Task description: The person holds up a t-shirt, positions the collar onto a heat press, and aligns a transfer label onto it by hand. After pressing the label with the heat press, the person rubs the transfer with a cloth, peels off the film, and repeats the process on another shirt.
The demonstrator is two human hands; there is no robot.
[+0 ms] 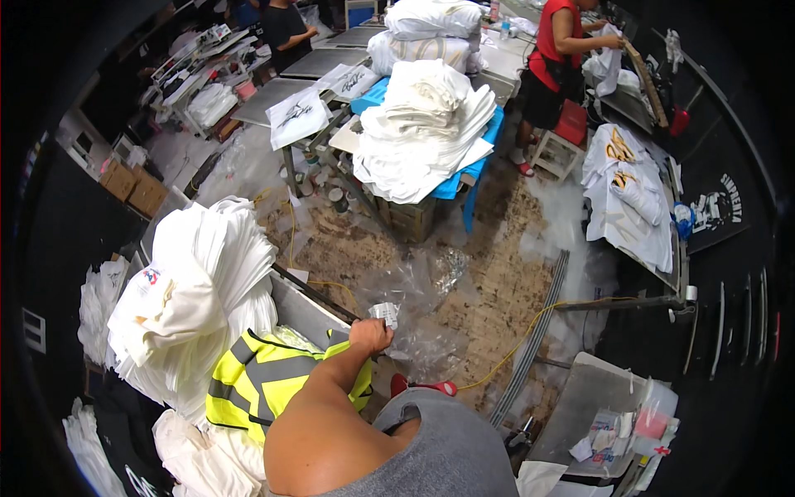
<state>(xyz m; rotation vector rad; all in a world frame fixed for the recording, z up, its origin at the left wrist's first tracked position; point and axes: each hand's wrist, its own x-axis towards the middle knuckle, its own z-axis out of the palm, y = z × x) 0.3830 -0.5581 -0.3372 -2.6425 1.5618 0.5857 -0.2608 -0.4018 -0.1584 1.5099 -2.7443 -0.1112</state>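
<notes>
My left arm reaches forward from the lower middle. My left hand (pixel 370 335) is closed, fingers curled, at the corner of a grey-topped table. A small white printed slip (pixel 385 313) sticks out from the fingers. Under the forearm a yellow high-visibility vest (pixel 277 377) with grey bands lies draped. Beside it, on the left, a tall pile of white shirts (pixel 195 282) leans on the table. My right hand does not show.
Ahead, white garments (pixel 422 132) are stacked on a table with blue cloth (pixel 468 178). A person in red (pixel 563 50) handles a white garment at the far right. Metal rods (pixel 534 335) and a yellow cord (pixel 542 311) cross the floor, with clear plastic sheeting (pixel 422 286).
</notes>
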